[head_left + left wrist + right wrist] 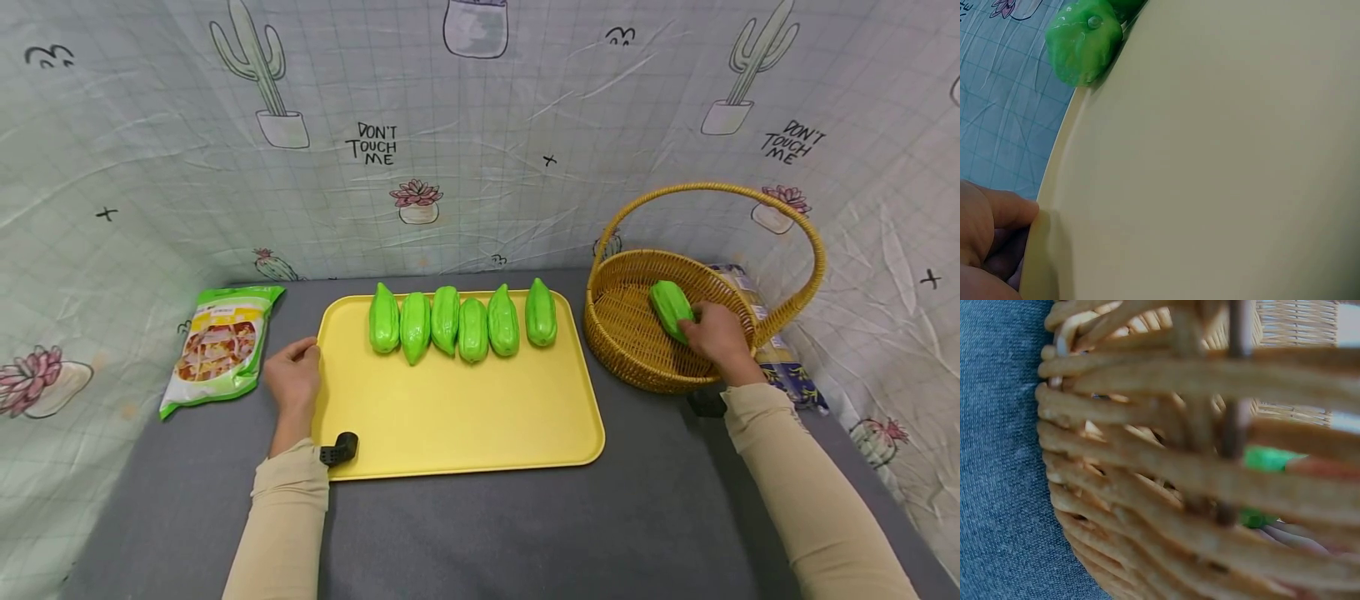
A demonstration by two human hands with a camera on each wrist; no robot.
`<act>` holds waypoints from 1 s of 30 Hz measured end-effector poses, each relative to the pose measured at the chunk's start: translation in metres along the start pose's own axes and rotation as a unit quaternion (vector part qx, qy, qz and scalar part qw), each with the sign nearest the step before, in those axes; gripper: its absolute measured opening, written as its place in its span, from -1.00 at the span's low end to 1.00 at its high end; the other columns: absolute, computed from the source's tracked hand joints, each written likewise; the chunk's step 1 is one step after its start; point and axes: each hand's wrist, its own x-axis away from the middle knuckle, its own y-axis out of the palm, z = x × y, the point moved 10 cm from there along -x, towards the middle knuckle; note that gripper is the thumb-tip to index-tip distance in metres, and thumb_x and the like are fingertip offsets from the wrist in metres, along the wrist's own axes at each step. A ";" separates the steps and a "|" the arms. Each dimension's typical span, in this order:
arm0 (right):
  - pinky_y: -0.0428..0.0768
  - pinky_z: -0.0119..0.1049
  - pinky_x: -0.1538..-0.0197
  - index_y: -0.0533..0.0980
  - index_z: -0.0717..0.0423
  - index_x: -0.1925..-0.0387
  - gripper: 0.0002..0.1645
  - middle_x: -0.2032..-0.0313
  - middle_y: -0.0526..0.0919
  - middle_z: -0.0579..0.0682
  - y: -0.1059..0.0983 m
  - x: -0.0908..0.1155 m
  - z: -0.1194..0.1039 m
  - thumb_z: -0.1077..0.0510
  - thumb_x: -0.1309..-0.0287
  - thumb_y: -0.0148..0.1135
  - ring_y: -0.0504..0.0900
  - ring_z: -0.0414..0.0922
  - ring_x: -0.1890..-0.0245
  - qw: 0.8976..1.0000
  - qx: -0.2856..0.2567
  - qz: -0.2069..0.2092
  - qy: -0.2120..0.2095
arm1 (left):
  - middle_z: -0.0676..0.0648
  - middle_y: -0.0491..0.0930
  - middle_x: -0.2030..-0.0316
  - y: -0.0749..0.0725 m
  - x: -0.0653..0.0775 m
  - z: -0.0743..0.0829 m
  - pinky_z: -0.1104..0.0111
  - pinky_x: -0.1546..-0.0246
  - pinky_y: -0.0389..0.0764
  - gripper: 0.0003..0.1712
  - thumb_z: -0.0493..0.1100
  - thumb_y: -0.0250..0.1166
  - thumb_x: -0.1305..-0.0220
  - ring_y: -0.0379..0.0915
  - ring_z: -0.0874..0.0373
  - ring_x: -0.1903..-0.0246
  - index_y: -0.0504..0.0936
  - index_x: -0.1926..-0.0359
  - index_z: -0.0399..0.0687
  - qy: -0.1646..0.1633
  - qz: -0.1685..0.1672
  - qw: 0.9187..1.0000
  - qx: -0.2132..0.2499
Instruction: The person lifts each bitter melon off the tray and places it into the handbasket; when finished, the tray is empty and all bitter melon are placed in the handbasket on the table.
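My right hand (717,335) reaches into a round wicker basket (628,365) and grips a green ribbed gourd (667,302) there. In the right wrist view the basket's weave (1147,456) covers most of that gourd (1266,459) and the fingers. At the left, my left hand (292,379) pinches the rim of a yellow tray (450,408). The left wrist view shows its fingertips (1025,211) right at the tray's edge. Several similar green gourds (472,330) lie in a row along the tray's far side, with a wider gap before the rightmost gourd (541,312).
A green and white food bag (221,346) lies left of the tray. Another package (783,367) sits behind and to the right of the basket. The basket's tall handle (708,187) arches over it. A patterned cloth (480,167) hangs behind the grey table (525,533).
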 end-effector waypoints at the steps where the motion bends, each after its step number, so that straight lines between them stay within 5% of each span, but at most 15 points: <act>1: 0.52 0.14 0.09 0.31 0.65 -0.29 -0.37 -0.09 0.50 0.58 0.000 0.000 0.000 0.13 -0.48 0.01 0.55 0.31 0.07 1.000 0.002 0.001 0.001 | -0.30 0.66 -0.13 0.000 0.000 0.000 0.60 0.22 0.39 -0.67 -0.24 0.17 -0.48 0.52 0.01 -0.05 0.70 -0.14 -0.25 0.000 0.000 1.000 0.000; 16: 0.50 0.16 0.08 0.26 0.63 -0.34 -0.28 -0.10 0.47 0.58 -0.003 0.003 0.000 0.07 -0.46 0.05 0.52 0.31 0.10 1.000 0.010 0.013 0.009 | -0.30 0.65 -0.14 0.001 0.001 -0.001 0.57 0.22 0.38 -0.66 -0.23 0.16 -0.50 0.52 -0.03 -0.07 0.70 -0.15 -0.24 -0.005 0.000 1.000 -0.003; 25: 0.39 0.39 -0.22 0.04 0.50 -0.50 -0.16 -0.34 0.28 0.61 -0.010 0.011 -0.017 0.01 -0.51 0.04 0.34 0.52 -0.25 1.000 0.000 0.025 -0.005 | -0.32 0.66 -0.12 -0.001 0.000 0.000 0.58 0.22 0.38 -0.67 -0.24 0.16 -0.49 0.53 -0.05 -0.08 0.71 -0.13 -0.25 0.006 0.003 1.000 -0.004; 30: 0.39 0.41 -0.21 0.11 0.43 -0.51 -0.21 -0.28 0.38 0.59 -0.017 0.021 -0.031 -0.01 -0.53 0.02 0.41 0.51 -0.19 0.997 -0.020 0.073 -0.030 | -0.32 0.66 -0.12 0.000 0.001 0.002 0.58 0.21 0.37 -0.67 -0.25 0.16 -0.49 0.52 -0.03 -0.06 0.70 -0.13 -0.27 0.009 -0.001 1.000 0.000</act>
